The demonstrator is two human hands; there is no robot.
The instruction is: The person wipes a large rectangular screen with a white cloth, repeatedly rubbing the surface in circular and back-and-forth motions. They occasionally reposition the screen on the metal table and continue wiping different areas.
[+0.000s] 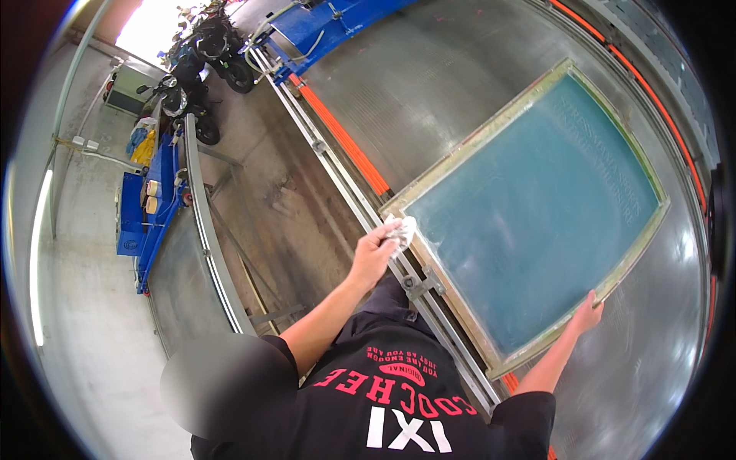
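A screen-printing screen (529, 222) lies tilted to my right, on or just above the long grey printing table. It has teal mesh, faint lettering in it and a pale, stained frame. My right hand (586, 315) is closed around the frame's near right edge. Over the frame's left edge, my left hand (371, 254) pinches a crumpled white cloth (402, 233). The cloth is close to the mesh's left corner; whether it touches the screen I cannot tell. Some whitish smears show on the mesh beside it.
The grey printing table (383, 92) has a metal side rail (337, 170), orange strips (345, 142) and a metal stop (420, 284) near my waist. A blue carriage (330, 27) spans its far end. Across the aisle stand a second table (184, 268) and parked motorcycles (218, 50).
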